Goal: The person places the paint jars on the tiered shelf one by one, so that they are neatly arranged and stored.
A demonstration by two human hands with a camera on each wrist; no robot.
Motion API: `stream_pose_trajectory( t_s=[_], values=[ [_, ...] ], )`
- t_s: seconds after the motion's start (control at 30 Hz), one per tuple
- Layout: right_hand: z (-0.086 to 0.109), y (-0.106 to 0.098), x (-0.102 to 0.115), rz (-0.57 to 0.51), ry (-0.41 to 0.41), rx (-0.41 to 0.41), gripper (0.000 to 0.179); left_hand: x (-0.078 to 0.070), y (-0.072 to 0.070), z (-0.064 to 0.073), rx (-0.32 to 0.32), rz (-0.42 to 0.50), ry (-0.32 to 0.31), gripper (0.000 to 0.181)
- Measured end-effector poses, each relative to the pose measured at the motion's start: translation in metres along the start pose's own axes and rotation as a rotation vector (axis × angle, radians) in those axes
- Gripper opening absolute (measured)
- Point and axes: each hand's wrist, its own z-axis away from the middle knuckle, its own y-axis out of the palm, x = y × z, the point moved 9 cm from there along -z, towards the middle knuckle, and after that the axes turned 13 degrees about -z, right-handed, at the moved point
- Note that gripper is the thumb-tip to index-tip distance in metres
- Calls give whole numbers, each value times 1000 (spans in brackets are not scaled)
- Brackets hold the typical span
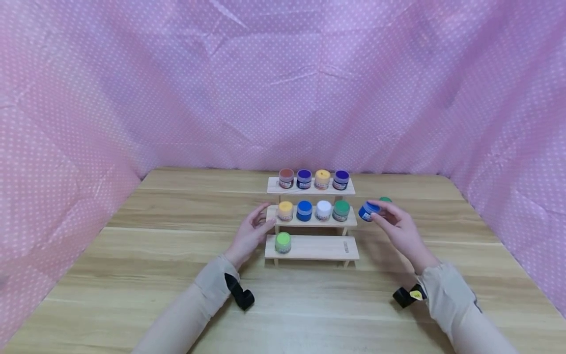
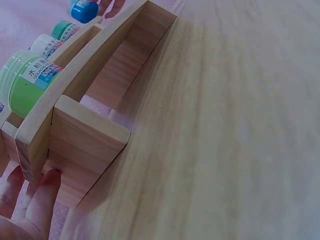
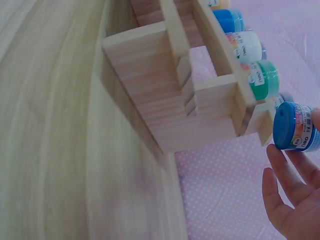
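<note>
My right hand (image 1: 400, 231) pinches a blue gouache paint jar (image 1: 368, 211) between thumb and fingers, tilted in the air just right of the middle shelf. At the left end of a three-tier wooden stand (image 1: 316, 247), my left hand (image 1: 249, 236) has loosely bent fingers, and its fingertips (image 2: 50, 182) lie against or very near the wood. One light green jar (image 1: 283, 243) stands at the left of the lowest shelf. Yellow (image 1: 285, 211), blue (image 1: 304, 211), white (image 1: 324, 210) and green (image 1: 341, 211) jars line the middle shelf.
On the top shelf stand a brown jar (image 1: 286, 178), two purple-lidded jars and a pale orange jar (image 1: 322, 180). A green lid (image 1: 385, 199) shows partly behind my right hand. The wooden table (image 1: 132, 255) meets a pink dotted cloth (image 1: 283, 88) at the back and sides.
</note>
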Motion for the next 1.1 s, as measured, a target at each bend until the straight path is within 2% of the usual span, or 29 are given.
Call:
stream_pose_trajectory(
  t_s=[0.27, 0.53, 0.77, 1.1],
  values=[
    [0, 5, 18, -17, -46, 7, 32, -4, -1, -1, -7, -22, 10, 60],
    [4, 15, 30, -53, -79, 30, 31, -6, 0, -1, 4, 2, 5, 60],
    [5, 34, 34, 18, -116, 71, 29, 0, 0, -1, -1, -11, -8, 59],
    [4, 67, 35, 47, -58, 162, 31, -2, 1, 3, 12, 1, 4, 60]
  ],
)
